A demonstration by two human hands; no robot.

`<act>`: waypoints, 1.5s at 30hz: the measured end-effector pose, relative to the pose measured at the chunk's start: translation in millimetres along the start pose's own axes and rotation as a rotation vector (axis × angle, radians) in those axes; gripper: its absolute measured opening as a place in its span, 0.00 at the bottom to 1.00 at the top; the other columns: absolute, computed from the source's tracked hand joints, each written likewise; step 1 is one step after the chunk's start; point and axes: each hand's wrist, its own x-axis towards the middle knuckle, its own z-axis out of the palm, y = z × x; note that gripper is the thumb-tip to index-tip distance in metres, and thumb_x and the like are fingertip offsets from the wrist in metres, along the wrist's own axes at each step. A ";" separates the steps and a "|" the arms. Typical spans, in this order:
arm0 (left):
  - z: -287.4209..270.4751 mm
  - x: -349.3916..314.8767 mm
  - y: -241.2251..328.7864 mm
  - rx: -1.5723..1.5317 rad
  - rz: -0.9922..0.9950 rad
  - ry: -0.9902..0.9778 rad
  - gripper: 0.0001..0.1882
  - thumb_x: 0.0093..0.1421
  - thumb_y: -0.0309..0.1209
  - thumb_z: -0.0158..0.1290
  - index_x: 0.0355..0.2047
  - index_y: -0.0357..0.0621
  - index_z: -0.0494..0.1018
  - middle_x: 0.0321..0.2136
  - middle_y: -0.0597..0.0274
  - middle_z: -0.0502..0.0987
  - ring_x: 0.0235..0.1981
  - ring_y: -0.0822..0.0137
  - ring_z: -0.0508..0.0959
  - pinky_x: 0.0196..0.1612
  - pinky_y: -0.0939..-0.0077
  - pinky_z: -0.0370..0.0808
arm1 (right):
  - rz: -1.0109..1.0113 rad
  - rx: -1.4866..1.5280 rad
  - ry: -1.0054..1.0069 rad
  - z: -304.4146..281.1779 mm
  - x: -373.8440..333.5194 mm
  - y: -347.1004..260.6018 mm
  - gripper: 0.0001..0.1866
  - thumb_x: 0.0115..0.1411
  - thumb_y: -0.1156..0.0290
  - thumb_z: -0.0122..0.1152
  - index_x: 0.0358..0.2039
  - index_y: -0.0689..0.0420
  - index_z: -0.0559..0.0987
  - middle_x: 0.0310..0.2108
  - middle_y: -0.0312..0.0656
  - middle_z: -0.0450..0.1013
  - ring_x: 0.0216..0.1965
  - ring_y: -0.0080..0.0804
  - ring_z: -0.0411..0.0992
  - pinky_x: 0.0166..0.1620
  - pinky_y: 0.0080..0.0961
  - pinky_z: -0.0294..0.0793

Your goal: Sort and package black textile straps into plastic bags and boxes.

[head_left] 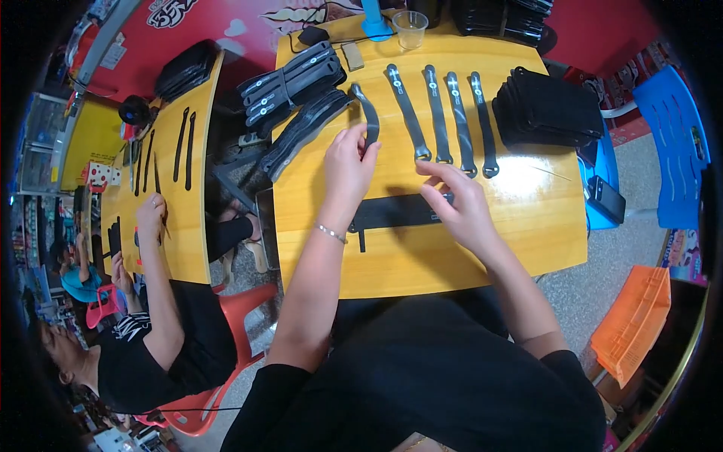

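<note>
My left hand (348, 169) is closed on a dark strap (364, 105), gripping its lower end between thumb and fingers; the upper end curves away from me. My right hand (461, 203) hovers just below the lower ends of several straps laid out in a row, such as the leftmost strap (407, 113). Its thumb and forefinger are apart, and I see nothing between them. Beneath both hands lies a flat black fabric piece (395, 212) with a narrow tab at its lower left. My right hand partly covers its right end.
Bundled straps (290, 87) and a loose strap pile (309, 132) lie at the table's left edge. A stack of black pouches (546, 109) sits at the right, a clear cup (410, 30) at the back. Another person works at the left table (197, 218). An orange crate (633, 324) stands right.
</note>
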 end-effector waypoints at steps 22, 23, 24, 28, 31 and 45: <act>-68.2 -141.0 -19.0 -0.731 -0.416 -0.285 0.08 0.57 0.17 0.52 0.38 0.32 0.74 0.29 0.59 0.77 0.31 0.72 0.78 0.33 0.83 0.76 | 0.262 0.197 -0.177 -38.8 -76.8 4.9 0.09 0.55 0.79 0.57 0.38 0.61 0.80 0.31 0.38 0.70 0.31 0.25 0.71 0.36 0.19 0.69; -67.6 -142.2 -23.4 -0.730 -0.423 -0.287 0.08 0.57 0.17 0.52 0.38 0.32 0.74 0.29 0.59 0.77 0.31 0.72 0.78 0.33 0.83 0.76 | 0.396 0.221 -0.137 -37.7 -81.5 8.9 0.09 0.56 0.79 0.57 0.38 0.62 0.79 0.32 0.38 0.70 0.31 0.25 0.71 0.35 0.18 0.69; -67.1 -141.9 -27.9 -0.713 -0.411 -0.273 0.08 0.58 0.17 0.52 0.39 0.32 0.73 0.30 0.59 0.77 0.31 0.72 0.78 0.34 0.82 0.77 | 0.530 0.243 -0.095 -36.0 -84.7 12.4 0.08 0.57 0.79 0.56 0.38 0.62 0.79 0.33 0.38 0.70 0.30 0.24 0.72 0.35 0.17 0.70; -63.0 -136.5 -27.3 -0.700 -0.402 -0.227 0.07 0.58 0.17 0.51 0.38 0.31 0.72 0.29 0.58 0.77 0.31 0.72 0.79 0.36 0.82 0.77 | 0.442 0.362 -0.013 -30.1 -86.3 23.3 0.08 0.58 0.80 0.55 0.39 0.63 0.78 0.34 0.38 0.69 0.29 0.21 0.71 0.33 0.15 0.70; -58.0 -136.1 -31.1 -0.685 -0.393 -0.184 0.07 0.58 0.17 0.51 0.37 0.30 0.72 0.29 0.57 0.77 0.31 0.72 0.79 0.35 0.83 0.78 | 0.371 0.285 -0.004 -30.4 -82.2 22.6 0.08 0.59 0.80 0.54 0.38 0.64 0.77 0.34 0.38 0.69 0.29 0.20 0.71 0.34 0.15 0.71; -41.8 -125.9 -42.5 -0.596 -0.419 -0.036 0.06 0.57 0.18 0.53 0.35 0.31 0.72 0.28 0.60 0.77 0.28 0.74 0.79 0.31 0.86 0.77 | 0.512 0.307 0.110 -30.4 -75.1 31.4 0.06 0.61 0.77 0.52 0.40 0.60 0.72 0.24 0.31 0.67 0.25 0.14 0.67 0.26 0.10 0.64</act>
